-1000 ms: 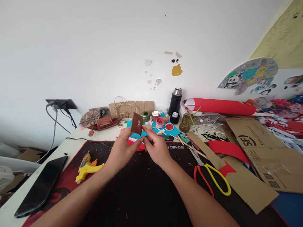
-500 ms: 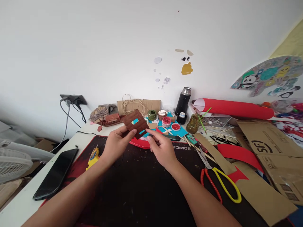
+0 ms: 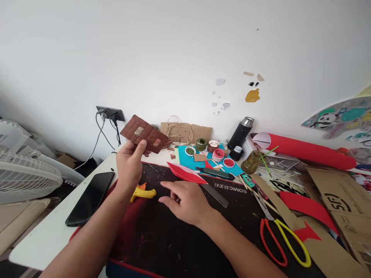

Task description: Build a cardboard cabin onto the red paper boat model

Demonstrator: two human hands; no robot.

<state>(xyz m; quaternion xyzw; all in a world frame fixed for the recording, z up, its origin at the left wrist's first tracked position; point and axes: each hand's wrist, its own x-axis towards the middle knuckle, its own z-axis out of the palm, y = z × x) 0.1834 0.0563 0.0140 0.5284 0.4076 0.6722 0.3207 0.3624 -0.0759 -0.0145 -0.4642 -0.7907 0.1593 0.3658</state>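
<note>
A brown painted cardboard panel (image 3: 147, 135) with two cut-out openings is pinched in my left hand (image 3: 130, 162), raised over the left side of the desk. My right hand (image 3: 185, 200) hovers empty above the black mat (image 3: 174, 239), index finger and thumb apart. Left of it lies a yellow glue gun (image 3: 145, 193), partly hidden behind my left forearm. Beyond my right hand a red and white pointed paper shape (image 3: 185, 173) rests on the mat's far edge. A metal ruler (image 3: 216, 195) sticks out beside it.
Open paint jars (image 3: 218, 155) stand on blue card (image 3: 185, 160). Scissors (image 3: 271, 220) and cardboard strips (image 3: 333, 247) lie on the right. A black phone (image 3: 91, 199) is at the left, near a fan (image 3: 29, 170). A thermos (image 3: 240, 133) stands by the wall.
My left hand has carried the brown panel leftward, and my right hand has come off it and dropped lower over the mat. The view has shifted left.
</note>
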